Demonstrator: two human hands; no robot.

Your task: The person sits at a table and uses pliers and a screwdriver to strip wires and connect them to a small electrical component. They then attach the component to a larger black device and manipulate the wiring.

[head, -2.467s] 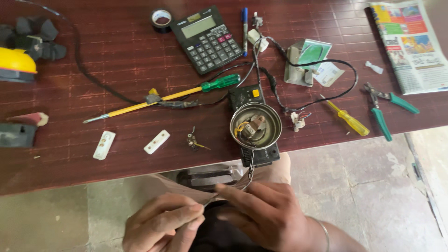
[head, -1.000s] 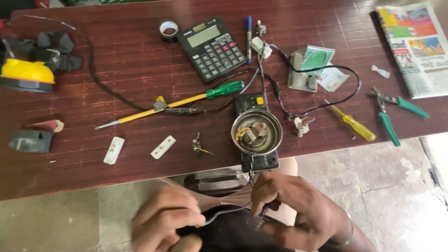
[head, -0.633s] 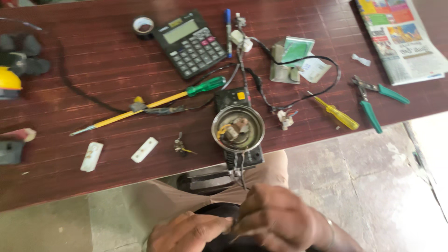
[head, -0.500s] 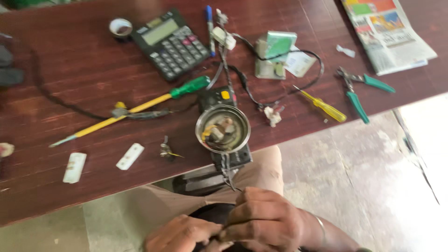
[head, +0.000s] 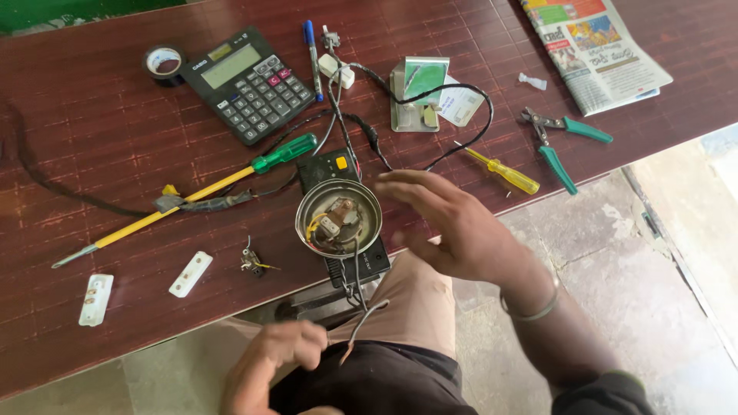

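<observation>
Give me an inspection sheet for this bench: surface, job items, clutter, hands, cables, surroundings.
Surface: dark red wooden table.
Job's things: round metal fitting with wires inside, resting on a black meter at the table's front edge.
Clutter: calculator, tape roll, pen, long screwdriver, small yellow screwdriver, green pliers, newspaper, two white strips.
Hands: left hand near a wire end; right hand open beside the fitting.
Cables: black lead looping across the table.
Surroundings: concrete floor.
</observation>
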